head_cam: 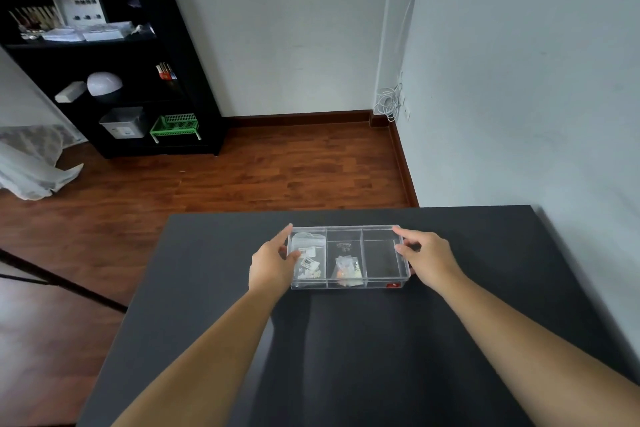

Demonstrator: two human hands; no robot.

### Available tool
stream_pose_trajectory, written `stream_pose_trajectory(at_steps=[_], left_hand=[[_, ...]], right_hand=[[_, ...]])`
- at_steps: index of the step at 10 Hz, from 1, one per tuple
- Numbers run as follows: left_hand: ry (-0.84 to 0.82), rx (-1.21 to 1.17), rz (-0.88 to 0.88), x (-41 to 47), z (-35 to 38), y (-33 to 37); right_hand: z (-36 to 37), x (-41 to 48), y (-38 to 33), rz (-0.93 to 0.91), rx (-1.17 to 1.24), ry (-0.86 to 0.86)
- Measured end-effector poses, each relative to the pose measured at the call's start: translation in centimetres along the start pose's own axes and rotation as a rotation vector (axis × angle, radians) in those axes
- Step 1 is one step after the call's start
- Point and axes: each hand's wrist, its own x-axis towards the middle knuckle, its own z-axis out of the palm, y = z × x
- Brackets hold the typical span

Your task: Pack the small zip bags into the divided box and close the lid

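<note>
Both box [379, 255] ends held (bags [347, 270] inside): left grip [273, 263], right grip [427, 255].

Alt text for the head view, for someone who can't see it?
The left hand and right hand hold the two ends of a clear divided box on a dark table. Zip bags lie in its left and middle compartments; the right one looks empty.

black shelf [194, 80] upper left (green basket [175, 125] on its lowest level) | white cable [389, 102] coiled mid-right | dark table [346, 357] bottom
</note>
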Motion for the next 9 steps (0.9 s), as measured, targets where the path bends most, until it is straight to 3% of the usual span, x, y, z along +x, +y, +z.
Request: stream_pose_trajectory(at_steps=[3,5,7,8,9], left_hand=[[-0.024,-0.008,0.007,0.2,0.3,-0.5],[-0.032,0.123,0.083,-1.2,-0.6,0.2],[0.177,0.394,0.476,-7.3,0.3,-2.7],[0.138,0.434,0.521,-10.4,1.6,-5.5],[-0.012,0.511,0.434,-11.4,2.9,-7.2]], right_hand=[[0.3,0.0,0.4,-0.024,0.015,0.008],[-0.4,-1.1,-0.4,-0.096,-0.235,-0.04],[-0.2,-7.6,1.5,-0.294,-0.27,0.161],[1.3,-11.4,3.6,-0.302,-0.33,0.178],[3.1,-12.9,4.7,-0.247,-0.446,0.045]])
